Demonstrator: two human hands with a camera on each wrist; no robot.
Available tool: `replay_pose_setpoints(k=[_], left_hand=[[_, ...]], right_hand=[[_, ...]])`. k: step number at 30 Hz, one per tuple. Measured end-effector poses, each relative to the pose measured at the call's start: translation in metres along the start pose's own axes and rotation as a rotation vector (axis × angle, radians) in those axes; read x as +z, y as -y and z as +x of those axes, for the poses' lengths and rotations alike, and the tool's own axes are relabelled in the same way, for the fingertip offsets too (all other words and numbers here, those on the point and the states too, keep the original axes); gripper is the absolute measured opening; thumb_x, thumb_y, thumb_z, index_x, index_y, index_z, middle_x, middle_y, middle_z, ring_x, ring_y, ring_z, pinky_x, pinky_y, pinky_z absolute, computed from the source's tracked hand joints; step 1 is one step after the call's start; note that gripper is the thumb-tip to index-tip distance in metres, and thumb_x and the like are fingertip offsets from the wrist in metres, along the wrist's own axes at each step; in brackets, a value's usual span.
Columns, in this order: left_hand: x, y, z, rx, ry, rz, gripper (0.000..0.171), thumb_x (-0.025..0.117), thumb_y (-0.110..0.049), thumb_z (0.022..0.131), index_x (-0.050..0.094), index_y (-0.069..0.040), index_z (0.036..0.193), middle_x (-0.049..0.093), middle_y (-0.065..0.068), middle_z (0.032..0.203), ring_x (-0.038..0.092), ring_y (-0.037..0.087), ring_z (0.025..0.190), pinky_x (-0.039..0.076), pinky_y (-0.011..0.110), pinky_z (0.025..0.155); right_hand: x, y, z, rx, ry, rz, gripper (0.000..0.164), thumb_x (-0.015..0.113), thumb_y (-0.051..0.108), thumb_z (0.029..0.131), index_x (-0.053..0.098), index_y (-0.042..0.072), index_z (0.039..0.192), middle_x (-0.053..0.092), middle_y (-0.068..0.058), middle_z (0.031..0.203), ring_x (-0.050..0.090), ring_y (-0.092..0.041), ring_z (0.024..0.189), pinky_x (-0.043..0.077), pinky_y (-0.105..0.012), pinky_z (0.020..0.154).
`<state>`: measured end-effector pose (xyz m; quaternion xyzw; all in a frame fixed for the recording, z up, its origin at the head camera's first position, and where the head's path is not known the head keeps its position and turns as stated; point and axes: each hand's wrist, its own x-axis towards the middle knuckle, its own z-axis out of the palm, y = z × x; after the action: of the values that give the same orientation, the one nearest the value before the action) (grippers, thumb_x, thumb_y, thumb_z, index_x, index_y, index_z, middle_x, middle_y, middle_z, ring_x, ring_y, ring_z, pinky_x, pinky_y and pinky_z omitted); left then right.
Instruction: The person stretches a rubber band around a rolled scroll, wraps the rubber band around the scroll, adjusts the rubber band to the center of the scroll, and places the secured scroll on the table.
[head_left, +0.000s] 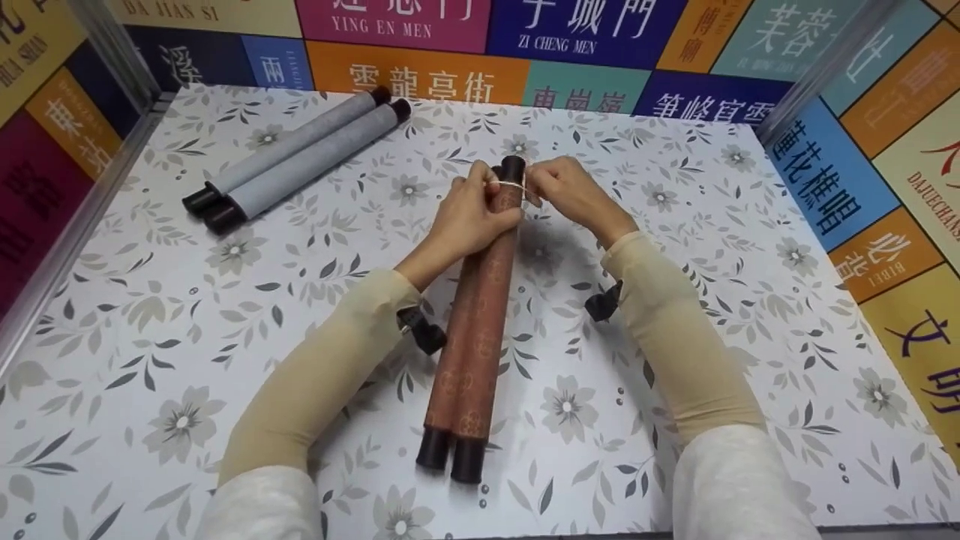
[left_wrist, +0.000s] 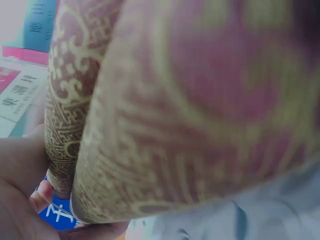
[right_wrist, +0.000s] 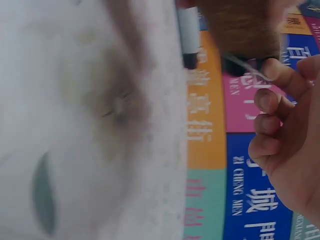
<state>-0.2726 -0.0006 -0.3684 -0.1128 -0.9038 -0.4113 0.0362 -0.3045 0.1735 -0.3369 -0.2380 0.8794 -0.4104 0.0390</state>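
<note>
A reddish-brown patterned scroll (head_left: pixel 480 337), rolled from both ends into two side-by-side rolls with dark end knobs, lies lengthwise in the middle of the head view. Near its far end my left hand (head_left: pixel 471 214) grips it, thumb across the top. A thin whitish band (head_left: pixel 512 184) stretches across the rolls there. My right hand (head_left: pixel 571 189), just right of the far knobs, pinches the band's side; the right wrist view has it drawn out at the fingertips (right_wrist: pixel 272 70). Close up in the left wrist view, the scroll's gold-patterned surface (left_wrist: pixel 140 150) hides most of the left hand.
A second scroll (head_left: pixel 307 161), light grey-blue with dark knobs, lies rolled at the far left of the floral-covered table (head_left: pixel 300 390). Panels with colourful lettering (head_left: pixel 420 75) stand along the back and both sides.
</note>
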Motion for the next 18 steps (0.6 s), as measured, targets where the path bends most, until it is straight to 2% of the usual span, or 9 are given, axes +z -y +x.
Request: replay_pose_setpoints(k=[4, 7, 10, 12, 15, 18], left_hand=[[-0.002, 0.000, 0.003, 0.024, -0.035, -0.057, 0.042, 0.067, -0.037, 0.075, 0.039, -0.014, 0.097, 0.050, 0.003, 0.084, 0.047, 0.019, 0.088, 0.039, 0.030, 0.072], [-0.001, 0.004, 0.004, 0.043, -0.054, -0.120, 0.040, 0.068, -0.035, 0.076, 0.039, -0.013, 0.095, 0.052, 0.002, 0.081, 0.051, 0.016, 0.080, 0.038, 0.026, 0.068], [0.000, 0.007, 0.005, 0.068, -0.074, -0.205, 0.039, 0.069, -0.031, 0.077, 0.039, -0.012, 0.094, 0.053, 0.001, 0.080, 0.053, 0.014, 0.072, 0.040, 0.023, 0.063], [0.000, 0.008, 0.005, 0.078, -0.081, -0.255, 0.040, 0.070, -0.031, 0.078, 0.038, -0.012, 0.094, 0.052, 0.001, 0.082, 0.054, 0.013, 0.072, 0.041, 0.022, 0.062], [-0.002, 0.010, 0.006, 0.072, -0.099, -0.319, 0.041, 0.070, -0.031, 0.078, 0.037, -0.013, 0.094, 0.051, 0.002, 0.087, 0.055, 0.014, 0.078, 0.043, 0.023, 0.064], [-0.004, 0.011, 0.007, 0.041, -0.133, -0.354, 0.041, 0.071, -0.030, 0.078, 0.036, -0.014, 0.094, 0.052, 0.003, 0.089, 0.057, 0.016, 0.083, 0.044, 0.023, 0.066]], right_hand=[[0.012, -0.029, 0.000, 0.018, -0.034, 0.111, 0.036, 0.036, 0.011, 0.094, 0.056, -0.008, 0.071, 0.051, -0.005, 0.061, 0.042, -0.013, 0.056, 0.034, -0.020, 0.055], [0.024, -0.047, 0.002, 0.059, -0.060, 0.208, 0.040, 0.032, 0.016, 0.098, 0.061, 0.003, 0.073, 0.054, -0.003, 0.062, 0.044, -0.012, 0.054, 0.035, -0.021, 0.051], [0.035, -0.055, 0.000, 0.120, -0.074, 0.293, 0.040, 0.031, 0.021, 0.099, 0.061, 0.014, 0.073, 0.055, 0.001, 0.065, 0.047, -0.010, 0.056, 0.038, -0.023, 0.051], [0.040, -0.057, -0.001, 0.150, -0.073, 0.341, 0.039, 0.031, 0.024, 0.100, 0.060, 0.016, 0.076, 0.056, 0.002, 0.068, 0.051, -0.010, 0.062, 0.043, -0.024, 0.054], [0.047, -0.057, -0.005, 0.181, -0.063, 0.394, 0.035, 0.034, 0.029, 0.101, 0.064, 0.015, 0.089, 0.058, 0.000, 0.074, 0.055, -0.012, 0.068, 0.047, -0.025, 0.057], [0.052, -0.053, -0.008, 0.151, -0.041, 0.365, 0.028, 0.041, 0.025, 0.099, 0.063, 0.015, 0.112, 0.064, -0.003, 0.090, 0.059, -0.014, 0.075, 0.051, -0.031, 0.063]])
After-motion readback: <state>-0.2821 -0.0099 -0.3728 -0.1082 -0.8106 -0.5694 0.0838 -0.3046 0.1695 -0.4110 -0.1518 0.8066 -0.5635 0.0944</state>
